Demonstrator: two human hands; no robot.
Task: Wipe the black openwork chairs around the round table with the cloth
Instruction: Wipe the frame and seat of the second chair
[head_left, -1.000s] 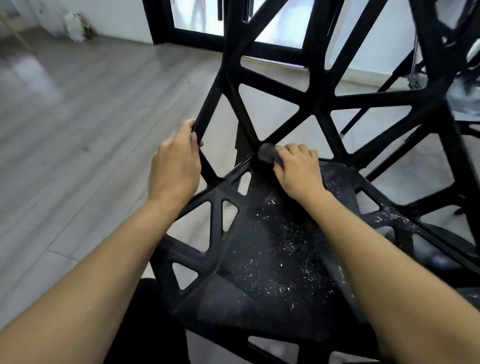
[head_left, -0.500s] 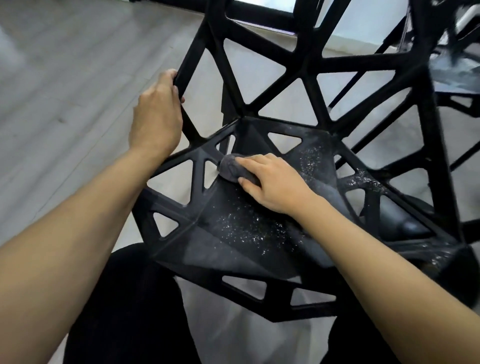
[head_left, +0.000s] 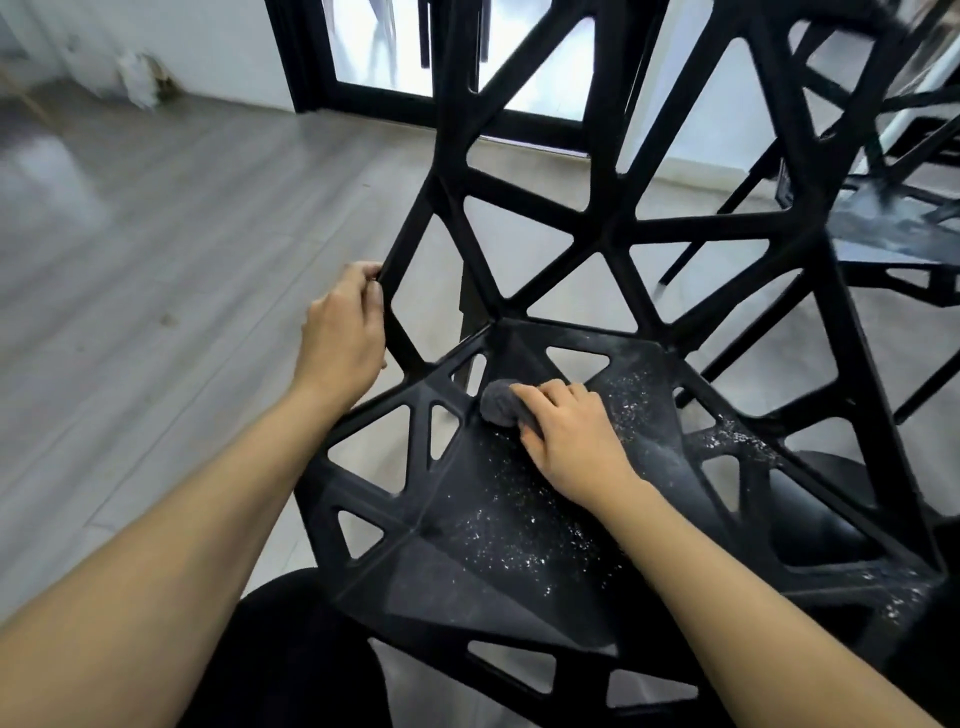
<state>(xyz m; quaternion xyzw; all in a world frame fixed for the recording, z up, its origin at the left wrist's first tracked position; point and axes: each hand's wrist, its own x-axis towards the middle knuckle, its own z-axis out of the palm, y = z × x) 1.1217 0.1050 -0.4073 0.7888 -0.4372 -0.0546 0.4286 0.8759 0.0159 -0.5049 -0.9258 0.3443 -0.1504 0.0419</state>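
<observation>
A black openwork chair (head_left: 613, 234) stands right in front of me, its seat speckled with white dust. My right hand (head_left: 569, 439) grips a bunched dark grey cloth (head_left: 500, 408) and presses it onto the seat near the left back corner. My left hand (head_left: 343, 332) grips the left edge strut of the chair's back. Most of the cloth is hidden under my right hand.
A second black openwork chair (head_left: 893, 228) stands at the back right. Grey wood flooring (head_left: 156, 249) stretches to the left. A black-framed glass door (head_left: 384, 57) is behind the chair. My dark trouser knee (head_left: 296, 660) is just under the seat's front edge.
My right hand slid the cloth from the back corner of the seat a little forward and left, then stayed there. My head tilted down and back up. My left hand kept its grip.
</observation>
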